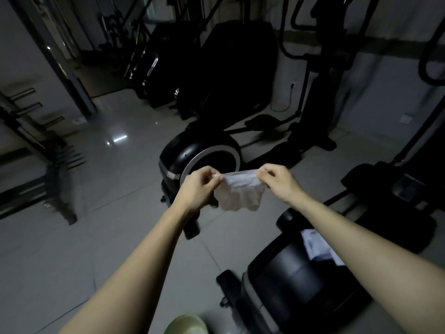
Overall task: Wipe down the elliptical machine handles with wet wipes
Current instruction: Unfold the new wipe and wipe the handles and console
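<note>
A white textured wet wipe [240,191] hangs spread between my two hands, in front of me over the floor. My left hand [199,186] pinches its left top corner and my right hand [279,180] pinches its right top corner. Behind the wipe stands a black elliptical machine [204,155] with a round flywheel housing. Its dark handle bars [292,27] rise at the upper right. A second elliptical [289,273] lies close at the lower right, with a white wipe pack [317,247] resting on its housing.
The room is dim, with a glossy grey tiled floor [115,189]. A dark metal rack [41,150] stands at the left. More black gym equipment [168,63] crowds the back. A pale green round object [186,324] shows at the bottom edge.
</note>
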The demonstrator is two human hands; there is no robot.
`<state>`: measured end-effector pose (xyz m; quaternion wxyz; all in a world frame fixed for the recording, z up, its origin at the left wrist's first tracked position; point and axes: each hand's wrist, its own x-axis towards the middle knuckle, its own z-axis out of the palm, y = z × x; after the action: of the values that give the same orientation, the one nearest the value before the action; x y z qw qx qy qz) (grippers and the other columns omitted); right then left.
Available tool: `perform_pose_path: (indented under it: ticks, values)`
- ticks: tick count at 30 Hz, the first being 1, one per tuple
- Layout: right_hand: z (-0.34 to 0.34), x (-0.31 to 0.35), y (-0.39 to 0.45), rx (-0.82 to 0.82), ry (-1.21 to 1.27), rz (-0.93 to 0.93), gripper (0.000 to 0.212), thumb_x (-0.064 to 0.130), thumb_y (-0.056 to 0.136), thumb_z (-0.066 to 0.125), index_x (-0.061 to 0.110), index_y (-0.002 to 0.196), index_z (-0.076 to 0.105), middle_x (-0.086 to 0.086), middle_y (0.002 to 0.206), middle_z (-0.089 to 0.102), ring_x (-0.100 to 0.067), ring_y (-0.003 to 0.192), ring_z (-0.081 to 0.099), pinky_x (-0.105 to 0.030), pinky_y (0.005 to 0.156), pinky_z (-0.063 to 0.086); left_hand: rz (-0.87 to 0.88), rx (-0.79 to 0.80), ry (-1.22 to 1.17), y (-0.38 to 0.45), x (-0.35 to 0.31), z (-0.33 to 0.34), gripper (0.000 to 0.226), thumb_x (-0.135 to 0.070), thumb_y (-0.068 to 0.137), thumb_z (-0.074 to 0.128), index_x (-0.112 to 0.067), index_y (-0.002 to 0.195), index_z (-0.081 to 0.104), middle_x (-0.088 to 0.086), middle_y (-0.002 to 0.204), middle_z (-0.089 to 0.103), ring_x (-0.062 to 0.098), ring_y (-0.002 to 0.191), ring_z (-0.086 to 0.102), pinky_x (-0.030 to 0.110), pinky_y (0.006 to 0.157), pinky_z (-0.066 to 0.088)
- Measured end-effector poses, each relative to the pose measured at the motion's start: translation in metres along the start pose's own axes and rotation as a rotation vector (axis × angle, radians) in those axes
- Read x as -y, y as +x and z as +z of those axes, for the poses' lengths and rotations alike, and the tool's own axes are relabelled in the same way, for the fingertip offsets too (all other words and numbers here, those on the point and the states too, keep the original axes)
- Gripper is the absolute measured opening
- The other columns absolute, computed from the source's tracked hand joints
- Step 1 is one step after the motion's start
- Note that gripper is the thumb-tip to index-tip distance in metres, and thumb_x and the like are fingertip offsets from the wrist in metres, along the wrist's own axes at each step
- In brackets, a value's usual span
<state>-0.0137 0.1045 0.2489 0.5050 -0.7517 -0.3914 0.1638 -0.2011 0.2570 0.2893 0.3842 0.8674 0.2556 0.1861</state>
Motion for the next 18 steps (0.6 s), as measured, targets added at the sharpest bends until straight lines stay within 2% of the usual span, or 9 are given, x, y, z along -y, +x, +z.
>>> perform_pose_path:
  ticks: [2, 4, 9, 11, 15, 18]
  values:
    - [0.026, 0.010, -0.005, -0.008, 0.028, 0.002, 0.028, 0.026, 0.091, 0.058, 0.016, 0.065, 0.055, 0.016, 0.060, 0.052, -0.002, 0.059, 0.046, -0.030, 0.066, 0.039, -0.006, -0.019, 0.002, -0.012, 0.013, -0.019, 0.014, -0.041, 0.094, 0.060, -0.030, 0.085, 0.064, -0.007, 0.085, 0.071, 0.002, 0.072, 0.066, 0.009, 0.055, 0.046]
    - [0.054, 0.022, -0.007, -0.001, 0.030, 0.011, 0.026, 0.026, 0.091, 0.057, 0.012, 0.069, 0.057, 0.015, 0.062, 0.053, -0.003, 0.063, 0.048, -0.031, 0.068, 0.040, -0.031, -0.034, -0.005, -0.022, 0.028, -0.041, 0.014, -0.039, 0.094, 0.060, -0.029, 0.086, 0.064, -0.009, 0.085, 0.069, -0.001, 0.074, 0.063, 0.004, 0.053, 0.041]
    - [0.096, 0.044, 0.001, 0.044, 0.005, 0.010, 0.029, 0.029, 0.091, 0.055, 0.009, 0.070, 0.053, 0.008, 0.065, 0.053, -0.006, 0.064, 0.049, -0.031, 0.069, 0.041, -0.062, -0.065, 0.037, -0.026, 0.064, -0.076, 0.016, -0.044, 0.093, 0.059, -0.030, 0.087, 0.064, -0.011, 0.088, 0.068, 0.002, 0.082, 0.062, 0.019, 0.064, 0.043]
    - [0.101, 0.050, 0.010, 0.029, 0.007, 0.008, 0.029, 0.028, 0.091, 0.055, 0.011, 0.067, 0.052, 0.012, 0.064, 0.053, -0.005, 0.063, 0.049, -0.030, 0.069, 0.041, -0.066, -0.064, 0.035, -0.018, 0.070, -0.081, 0.015, -0.043, 0.093, 0.059, -0.030, 0.088, 0.064, -0.011, 0.088, 0.068, 0.001, 0.081, 0.062, 0.018, 0.063, 0.042]
    - [0.102, 0.048, 0.035, 0.001, 0.007, 0.014, 0.032, 0.027, 0.091, 0.054, 0.016, 0.062, 0.046, 0.015, 0.062, 0.049, -0.004, 0.062, 0.045, -0.030, 0.066, 0.039, -0.055, -0.034, 0.015, 0.007, 0.074, -0.080, 0.012, -0.040, 0.094, 0.059, -0.031, 0.089, 0.064, -0.013, 0.087, 0.067, -0.010, 0.078, 0.059, 0.004, 0.054, 0.040]
    - [0.094, 0.037, 0.063, -0.014, 0.020, 0.028, 0.032, 0.027, 0.092, 0.055, 0.020, 0.061, 0.048, 0.015, 0.062, 0.050, -0.005, 0.063, 0.046, -0.030, 0.066, 0.039, -0.045, -0.004, 0.015, 0.040, 0.075, -0.077, 0.013, -0.042, 0.094, 0.058, -0.032, 0.087, 0.063, -0.013, 0.086, 0.067, -0.009, 0.076, 0.059, 0.008, 0.056, 0.039]
